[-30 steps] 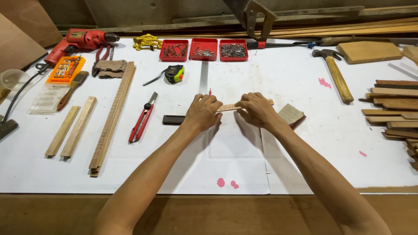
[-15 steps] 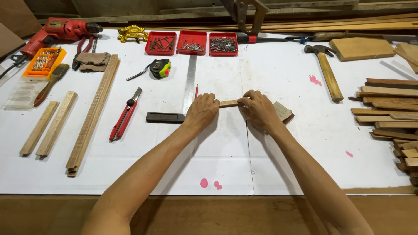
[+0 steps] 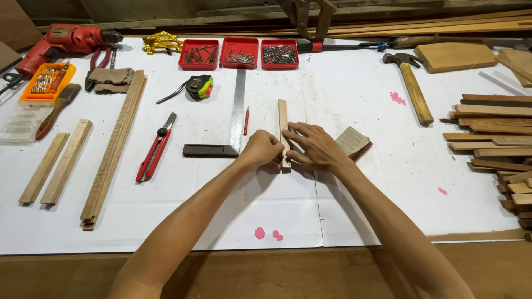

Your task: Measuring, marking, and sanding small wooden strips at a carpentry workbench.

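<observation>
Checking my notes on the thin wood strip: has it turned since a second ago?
Yes. The wood strip, earlier crosswise between both hands, now lies parallel to the try square's steel blade.

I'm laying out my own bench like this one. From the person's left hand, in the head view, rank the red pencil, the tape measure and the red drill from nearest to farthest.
From the left hand:
1. Red pencil, just above the hand, beside the square's blade.
2. Tape measure, farther up and to the left.
3. Red drill, at the far left corner of the table.
</observation>
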